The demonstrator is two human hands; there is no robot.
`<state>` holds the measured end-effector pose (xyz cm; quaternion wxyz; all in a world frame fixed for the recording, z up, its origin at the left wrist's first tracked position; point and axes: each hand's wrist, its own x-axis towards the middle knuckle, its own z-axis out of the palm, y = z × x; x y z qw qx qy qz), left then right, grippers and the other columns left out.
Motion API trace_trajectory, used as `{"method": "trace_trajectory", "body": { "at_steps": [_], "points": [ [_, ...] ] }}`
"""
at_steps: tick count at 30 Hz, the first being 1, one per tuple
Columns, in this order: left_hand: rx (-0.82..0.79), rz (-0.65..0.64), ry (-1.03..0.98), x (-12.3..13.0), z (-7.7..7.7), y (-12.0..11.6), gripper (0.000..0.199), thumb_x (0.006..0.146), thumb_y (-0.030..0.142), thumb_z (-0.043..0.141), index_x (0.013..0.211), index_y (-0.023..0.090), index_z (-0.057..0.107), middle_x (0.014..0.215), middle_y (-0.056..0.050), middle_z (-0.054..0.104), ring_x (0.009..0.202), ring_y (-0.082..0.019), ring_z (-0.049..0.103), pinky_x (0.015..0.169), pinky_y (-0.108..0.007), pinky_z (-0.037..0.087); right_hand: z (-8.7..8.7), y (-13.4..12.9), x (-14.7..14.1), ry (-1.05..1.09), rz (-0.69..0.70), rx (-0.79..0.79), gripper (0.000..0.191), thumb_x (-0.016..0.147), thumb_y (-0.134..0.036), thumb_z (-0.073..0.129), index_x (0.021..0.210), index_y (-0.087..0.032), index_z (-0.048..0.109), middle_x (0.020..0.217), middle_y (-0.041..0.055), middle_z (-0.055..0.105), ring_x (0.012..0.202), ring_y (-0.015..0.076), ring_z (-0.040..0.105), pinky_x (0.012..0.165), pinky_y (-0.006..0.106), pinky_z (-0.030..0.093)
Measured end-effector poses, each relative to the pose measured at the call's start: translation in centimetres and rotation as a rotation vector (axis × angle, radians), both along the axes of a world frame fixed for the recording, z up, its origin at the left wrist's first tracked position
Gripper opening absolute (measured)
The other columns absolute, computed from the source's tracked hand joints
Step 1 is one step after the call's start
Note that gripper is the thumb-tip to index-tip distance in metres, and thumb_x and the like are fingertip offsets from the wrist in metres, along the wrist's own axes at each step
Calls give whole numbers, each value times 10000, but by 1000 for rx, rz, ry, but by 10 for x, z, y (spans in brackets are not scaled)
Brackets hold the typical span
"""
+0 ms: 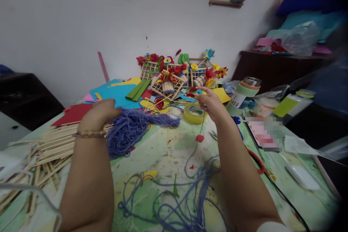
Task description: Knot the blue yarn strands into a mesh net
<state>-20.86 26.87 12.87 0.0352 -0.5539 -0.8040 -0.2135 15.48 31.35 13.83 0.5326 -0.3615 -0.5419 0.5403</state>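
Note:
My left hand (101, 111) is closed at the upper left end of a bundle of purple-blue yarn (127, 128); its fingertips are partly hidden. To the right, my right hand (208, 102) is raised a little above the table, with thumb and fingers pinched on a thin yarn strand (201, 127). From there the strand hangs down past a small red scrap (199, 138) to loose loops of yarn (187, 199) at the front. Just behind the strand lies a roll of yellowish tape (194, 113), close to my right hand.
Bamboo sticks (58, 143) pile up at left beside red paper (73, 113) and blue paper (114, 94). Small stick frames with paper flowers (168, 79) stand against the wall. Scissors with red handles (257, 161), a jar (241, 94), a phone (263, 134) and a white mouse (302, 176) occupy the right.

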Motion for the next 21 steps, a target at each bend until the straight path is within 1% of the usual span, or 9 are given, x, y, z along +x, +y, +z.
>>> {"method": "trace_trajectory", "body": {
  "at_steps": [2, 4, 6, 7, 9, 12, 16, 18, 21],
  "points": [
    [91, -128, 106, 40, 9, -2, 506, 672, 293, 616, 1141, 111, 567, 1213, -188, 574, 1139, -371, 509, 960, -473, 385, 9, -5, 5, 70, 4, 82, 384, 644, -210, 669, 987, -207, 496, 523, -103, 343, 413, 38, 248, 389, 176, 165],
    [141, -415, 60, 85, 10, -3, 521, 729, 343, 587, 1209, 149, 533, 1278, -130, 539, 1175, -294, 494, 1004, -389, 369, 18, -12, 9, 151, 34, 146, 326, 667, -202, 643, 964, -223, 511, 529, -100, 306, 416, 42, 232, 390, 181, 169],
    [14, -670, 25, 121, 3, -1, 550, 749, 367, 586, 1248, 147, 512, 1297, -120, 532, 1176, -266, 493, 1001, -348, 372, 27, -20, 15, 204, 23, 194, 254, 704, -211, 613, 939, -244, 520, 529, -92, 269, 416, 53, 234, 388, 189, 187],
    [-52, -719, 54, 133, -3, 1, 573, 737, 361, 610, 1260, 150, 509, 1303, -124, 529, 1188, -274, 483, 1002, -351, 365, 32, -24, 18, 215, -8, 216, 213, 724, -223, 599, 921, -253, 523, 526, -88, 252, 413, 60, 235, 385, 194, 197],
    [-180, -717, 111, 143, -18, 8, 550, 719, 313, 636, 1240, 167, 539, 1284, -126, 552, 1184, -295, 487, 1000, -372, 348, 39, -30, 28, 221, -89, 259, 142, 759, -253, 578, 891, -266, 526, 520, -79, 223, 409, 72, 235, 381, 203, 218],
    [-279, -624, 136, 134, -37, 18, 422, 715, 257, 625, 1129, 174, 626, 1174, -143, 626, 1110, -328, 542, 958, -422, 360, 46, -33, 45, 240, -182, 331, 92, 780, -293, 566, 861, -275, 526, 515, -72, 212, 404, 82, 234, 378, 211, 233],
    [-296, -626, 129, 123, -49, 26, 379, 677, 241, 639, 1052, 199, 671, 1087, -124, 668, 1069, -320, 566, 931, -410, 374, 43, -27, 57, 235, -139, 327, 89, 738, -268, 588, 815, -252, 545, 499, -70, 289, 406, 71, 264, 377, 203, 200],
    [-294, -633, 115, 124, -52, 28, 366, 682, 237, 614, 1041, 207, 678, 1031, -105, 687, 1023, -294, 587, 905, -384, 394, 37, -23, 58, 94, -100, 262, 103, 703, -247, 610, 796, -220, 576, 493, -65, 368, 406, 59, 295, 377, 194, 188],
    [-286, -628, 87, 126, -56, 31, 340, 689, 186, 550, 994, 206, 697, 971, -90, 703, 959, -256, 610, 868, -348, 418, 25, -18, 60, -367, -10, 118, 154, 656, -228, 659, 801, -183, 635, 513, -33, 514, 412, 62, 382, 378, 192, 230]
  ]
}}
